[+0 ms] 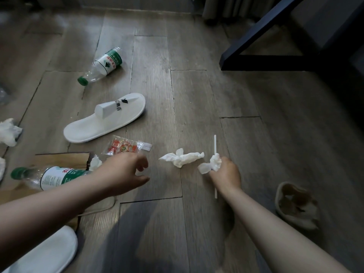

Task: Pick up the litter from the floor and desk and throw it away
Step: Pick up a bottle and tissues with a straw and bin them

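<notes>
A crumpled tissue wad [211, 164] and a white straw [215, 142] are gripped together in the right hand [226, 174], whose fingers are curled round both. The straw pokes out above and below the fist. The left hand [126, 170] is held above the floor with fingers loosely curled and thumb spread. Nothing is held in it.

All places are given from the white slipper [104, 119] lying mid-floor. The right hand with its load is well to the near right of the slipper, and the left hand is just on its near side. Between the two hands a twisted tissue [181, 159] lies on the boards, to the slipper's near right. A red snack wrapper [126, 147] lies just beside the slipper's near edge, under the left fingertips. A green-capped bottle [102, 66] is seen beyond the slipper. A second bottle [51, 177] lies on a brown paper sheet [63, 158] on the slipper's near left, with a small tissue scrap [96, 161] beside it. Another tissue clump [7, 133] lies far to the slipper's left, and a crushed brown cup [295, 205] far to its near right.

The task is judged to be at an early stage. Only two pieces are collected, most floor litter is left, no bin is in view, and the desk top is not shown.
</notes>
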{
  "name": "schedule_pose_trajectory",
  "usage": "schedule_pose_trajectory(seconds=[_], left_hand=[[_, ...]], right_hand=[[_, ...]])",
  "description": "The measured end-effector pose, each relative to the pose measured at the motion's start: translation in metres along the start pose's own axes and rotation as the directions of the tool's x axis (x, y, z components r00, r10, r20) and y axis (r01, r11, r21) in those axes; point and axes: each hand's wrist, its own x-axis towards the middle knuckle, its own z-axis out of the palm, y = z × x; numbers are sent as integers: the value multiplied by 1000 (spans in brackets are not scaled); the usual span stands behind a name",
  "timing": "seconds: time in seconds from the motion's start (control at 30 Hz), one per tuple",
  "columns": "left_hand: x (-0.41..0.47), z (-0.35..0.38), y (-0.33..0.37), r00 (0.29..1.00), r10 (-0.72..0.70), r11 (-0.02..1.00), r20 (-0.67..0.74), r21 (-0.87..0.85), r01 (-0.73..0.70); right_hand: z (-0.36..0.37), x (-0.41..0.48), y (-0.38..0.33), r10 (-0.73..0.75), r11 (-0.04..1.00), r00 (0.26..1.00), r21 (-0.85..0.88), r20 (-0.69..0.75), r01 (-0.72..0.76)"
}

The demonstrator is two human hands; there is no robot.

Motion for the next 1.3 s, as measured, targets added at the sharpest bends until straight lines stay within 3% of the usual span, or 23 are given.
schedule_pose_trajectory(seconds=[0.1, 0.23, 0.33, 0.43, 0.53, 0.7, 0.9, 1.07, 1.2, 1.3], left_hand=[[2, 1, 1, 1000, 9, 1000, 3, -11, -9], [1, -1, -3, 1000, -15, 1000, -10, -24, 15], [0, -3, -9, 999, -30, 999, -22, -43, 29], [-3, -5, -15, 998, -47, 997, -42, -66, 44], [-6, -6, -21, 997, -58, 996, -46, -77, 54], [-8, -5, -24, 996, -71, 994, -46, -83, 67], [-5, -3, -29, 995, -86, 993, -41, -88, 82], [-7, 0, -35, 996, -92, 993, -17, -77, 90], [-7, 2, -38, 996, -94, 993, -8, -76, 93], [-7, 1, -36, 996, -89, 993, -14, -85, 88]], right_hand=[[-11, -6, -1, -24, 996, 1000, 91, -7, 25], [-18, -6, -29, -206, 967, 977, 141, -55, 212], [-7, 3, -51, -317, 948, 946, 63, 71, 313], [5, 6, -59, -288, 942, 918, -93, 272, 323], [11, 3, -57, -289, 931, 879, -104, 379, 351], [34, -6, -56, -420, 858, 876, -212, 235, 468], [60, -2, -32, -659, 680, 749, -370, 69, 633], [67, 1, -30, -745, 640, 663, -357, -71, 680], [64, 2, -31, -713, 682, 695, -321, -92, 657], [47, -6, -28, -572, 817, 810, -172, -129, 550]])
